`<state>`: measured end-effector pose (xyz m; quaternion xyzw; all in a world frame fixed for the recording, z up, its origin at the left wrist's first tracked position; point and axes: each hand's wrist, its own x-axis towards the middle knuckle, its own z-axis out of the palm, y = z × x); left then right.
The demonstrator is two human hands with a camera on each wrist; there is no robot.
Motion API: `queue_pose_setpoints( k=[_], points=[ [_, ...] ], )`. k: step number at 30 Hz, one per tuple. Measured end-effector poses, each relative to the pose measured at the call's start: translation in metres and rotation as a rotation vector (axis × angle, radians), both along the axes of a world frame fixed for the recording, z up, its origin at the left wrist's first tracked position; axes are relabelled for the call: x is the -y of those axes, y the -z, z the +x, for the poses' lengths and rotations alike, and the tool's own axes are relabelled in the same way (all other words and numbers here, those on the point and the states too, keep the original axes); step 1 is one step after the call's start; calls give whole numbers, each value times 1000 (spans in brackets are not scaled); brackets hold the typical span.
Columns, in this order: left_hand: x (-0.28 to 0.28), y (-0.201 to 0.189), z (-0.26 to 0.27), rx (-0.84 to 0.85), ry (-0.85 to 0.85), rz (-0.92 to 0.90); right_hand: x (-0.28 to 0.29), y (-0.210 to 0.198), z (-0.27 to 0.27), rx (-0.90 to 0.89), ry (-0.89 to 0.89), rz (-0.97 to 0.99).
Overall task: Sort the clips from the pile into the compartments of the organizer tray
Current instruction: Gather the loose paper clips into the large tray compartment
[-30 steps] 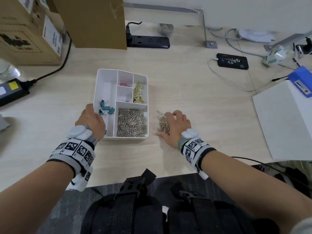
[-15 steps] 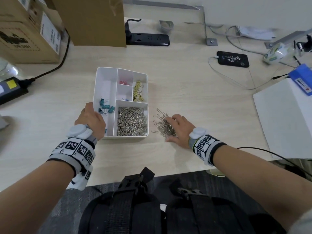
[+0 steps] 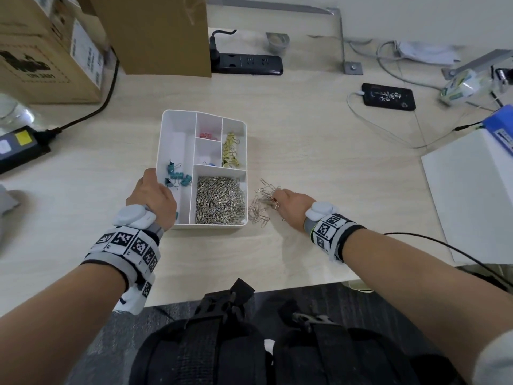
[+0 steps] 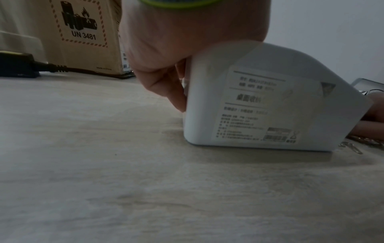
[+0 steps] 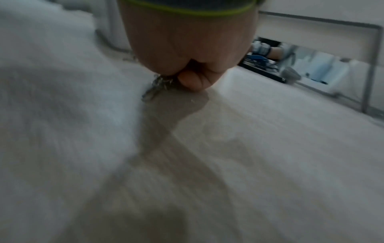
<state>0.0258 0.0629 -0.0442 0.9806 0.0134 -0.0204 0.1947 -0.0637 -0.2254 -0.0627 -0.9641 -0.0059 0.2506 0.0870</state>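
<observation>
Two hands work at a pale wooden desk (image 3: 319, 151), one on each side of a white organizer tray (image 3: 177, 140). The tray's long axis runs away from the person, with a slight lean to the right at its far end.

At far left sit cardboard boxes (image 3: 47, 51) and a black power adapter (image 3: 19, 147). The left hand (image 3: 151, 197) holds the tray's near-left corner; in the left wrist view its fingers (image 4: 176, 93) curl down against the outer side wall (image 4: 270, 102), with the thumb hidden over the rim.

Inside the tray, the long left compartment holds teal binder clips (image 3: 177, 177) near its middle. The small far compartment holds pink clips (image 3: 207, 135), and the one just behind the big compartment shows a single bluish clip (image 3: 210, 163). The narrow right compartment holds yellow clips (image 3: 231, 151). The large near compartment is filled with silver paper clips (image 3: 220, 200) lying in all directions.

Just right of the tray, touching or nearly touching its wall, lies the loose pile of silver paper clips (image 3: 262, 202) on the desk. The right hand (image 3: 291, 205) rests on the pile's right edge, its fingers curled and pinching a small bunch of clips (image 5: 158, 85) against the desk; the right wrist view is blurred.

Farther back and right lie a black power strip (image 3: 249, 63), a phone (image 3: 388, 97) on a cable, and a white box (image 3: 472, 201).
</observation>
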Motion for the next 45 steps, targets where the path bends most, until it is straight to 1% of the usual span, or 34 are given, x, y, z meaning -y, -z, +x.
queue_pose_setpoints(
  k=[2,3,6,9,11,13,15,18,20,23,24,26,28,31,33,36,38,45],
  points=[
    [1,2,1,10,-4,8,-2,-5,1,36,161,59],
    [2,4,1,12,-13,21,-2,-8,0,72,214,80],
    [3,6,3,-18,-48,57,-4,-17,1,162,314,135],
    [1,4,3,-40,-43,44,-5,-26,7,243,457,230],
    [1,4,3,-37,-35,36,-8,-34,11,266,523,288],
    [1,4,3,-30,-24,29,-15,-43,18,301,538,354],
    [1,5,3,-25,-17,25,-27,-54,25,358,512,423],
    [0,5,2,-34,-11,24,-51,-66,36,410,417,499],
    [0,4,2,-38,-5,31,-69,-69,40,369,337,527],
    [-1,3,2,-46,0,23,-86,-65,44,194,208,472],
    [-1,3,2,-47,2,16,-87,-64,44,162,189,458],
    [0,1,2,-46,5,14,-82,-64,43,180,225,491],
    [-1,0,2,-42,4,15,-71,-64,40,250,302,532],
    [0,0,1,-50,8,17,-44,-56,34,297,371,444],
    [0,-1,1,-60,7,11,-22,-46,31,247,407,322],
    [-1,-4,1,-89,10,2,4,-35,29,120,462,142],
    [-1,-5,0,-95,17,-5,11,-30,30,72,489,91],
    [-2,-6,0,-96,21,5,-12,-16,53,113,386,108]
  ],
)
